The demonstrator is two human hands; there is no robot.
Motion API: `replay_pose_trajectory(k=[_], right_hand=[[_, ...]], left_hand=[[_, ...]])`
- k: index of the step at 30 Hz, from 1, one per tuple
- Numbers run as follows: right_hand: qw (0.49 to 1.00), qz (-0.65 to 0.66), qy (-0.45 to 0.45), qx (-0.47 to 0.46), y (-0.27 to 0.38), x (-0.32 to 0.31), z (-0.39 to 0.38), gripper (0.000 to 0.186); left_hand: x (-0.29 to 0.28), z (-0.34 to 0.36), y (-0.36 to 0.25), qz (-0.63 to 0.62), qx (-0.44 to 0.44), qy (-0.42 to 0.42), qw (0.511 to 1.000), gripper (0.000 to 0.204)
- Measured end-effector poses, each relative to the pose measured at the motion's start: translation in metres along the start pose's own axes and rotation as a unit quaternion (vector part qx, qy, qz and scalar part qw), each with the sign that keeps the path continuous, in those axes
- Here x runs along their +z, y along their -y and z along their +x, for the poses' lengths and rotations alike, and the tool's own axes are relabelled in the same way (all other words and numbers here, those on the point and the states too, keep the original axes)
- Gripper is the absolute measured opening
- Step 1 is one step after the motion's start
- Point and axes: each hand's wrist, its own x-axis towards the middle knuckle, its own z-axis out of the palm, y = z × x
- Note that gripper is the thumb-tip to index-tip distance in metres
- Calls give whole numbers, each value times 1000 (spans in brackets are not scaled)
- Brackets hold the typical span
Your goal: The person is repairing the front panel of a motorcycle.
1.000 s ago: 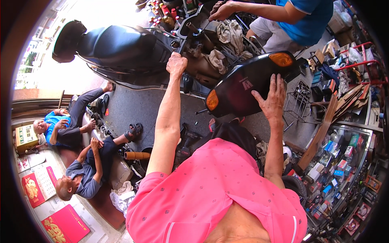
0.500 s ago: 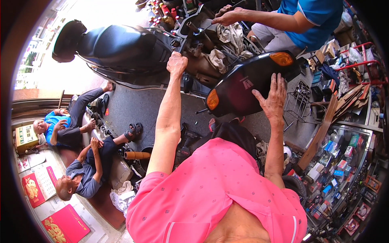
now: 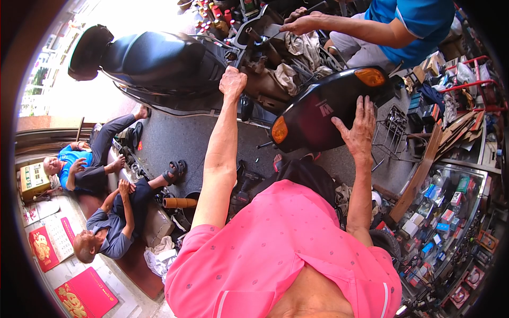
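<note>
A dark scooter lies across the far side of the view, its black seat (image 3: 154, 55) to the left and its front panel (image 3: 313, 116) with orange turn signals (image 3: 369, 77) to the right. My left hand (image 3: 233, 82) is closed in a fist at the scooter's opened middle, just in front of the seat; what its fingers wrap round is hidden. With fingers stretched out, my right hand (image 3: 359, 127) lies flat against the right part of the front panel. Rags (image 3: 303, 47) and bare metal parts show in the scooter's uncovered middle.
Across the scooter, a co-worker in blue (image 3: 392, 32) handles a long thin tool. Two people rest at left. A glass case (image 3: 440, 222) of small boxes, wooden boards (image 3: 419, 175) and a wire basket (image 3: 392, 127) stand at right. A power drill (image 3: 246, 185) lies by my left arm.
The co-worker's hands have shifted slightly, and a long thin tool now shows in them, reaching toward the scooter's middle. My two hands stay almost where they were.
</note>
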Motion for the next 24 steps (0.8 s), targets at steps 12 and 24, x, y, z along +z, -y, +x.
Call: replay_pose_trajectory(k=[12, 24], right_hand=[[1000, 2, 5, 6, -1, 0, -1, 89], [1000, -1, 2, 0, -1, -1, 0, 89]], left_hand=[[1, 1, -1, -3, -8, 12, 1000, 28], [-2, -4, -5, 11, 4, -10, 1000, 28]])
